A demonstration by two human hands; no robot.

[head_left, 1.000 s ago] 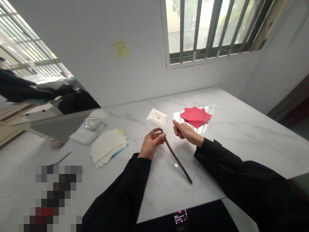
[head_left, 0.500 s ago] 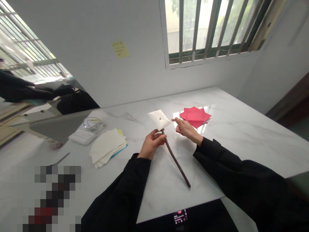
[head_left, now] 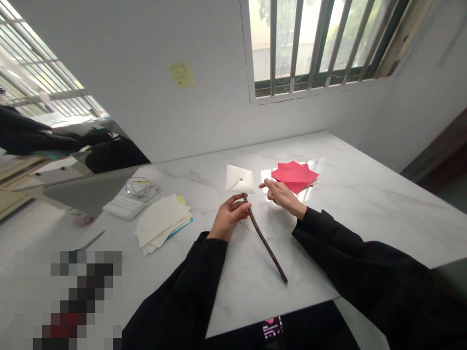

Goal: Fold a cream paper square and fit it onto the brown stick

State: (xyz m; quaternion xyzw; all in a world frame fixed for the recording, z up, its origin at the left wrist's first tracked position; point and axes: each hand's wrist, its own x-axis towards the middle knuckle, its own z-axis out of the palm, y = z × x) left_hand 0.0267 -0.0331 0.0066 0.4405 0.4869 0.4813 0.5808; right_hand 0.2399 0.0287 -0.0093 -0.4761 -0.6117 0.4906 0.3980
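My left hand (head_left: 229, 218) is closed around the upper part of a thin brown stick (head_left: 265, 245), whose lower end rests on the white marble table (head_left: 365, 204). A white folded paper pinwheel (head_left: 239, 179) is pinned at the stick's top end, just above my left fingers. To the right of the pinwheel hovers my right hand (head_left: 280, 195), its forefinger stretched toward the paper's edge and the other fingers curled, holding nothing that I can see.
A pile of red paper squares (head_left: 295, 175) lies behind my right hand. A stack of cream and coloured sheets (head_left: 162, 222) lies to the left, with a white box (head_left: 123, 206) and a coiled cable (head_left: 141, 186) beyond it. A mirror panel (head_left: 54, 146) leans at the left.
The pinwheel has turned on its pin. My right hand moved up toward its right edge and stretched out its forefinger. The left hand has kept its hold on the stick.
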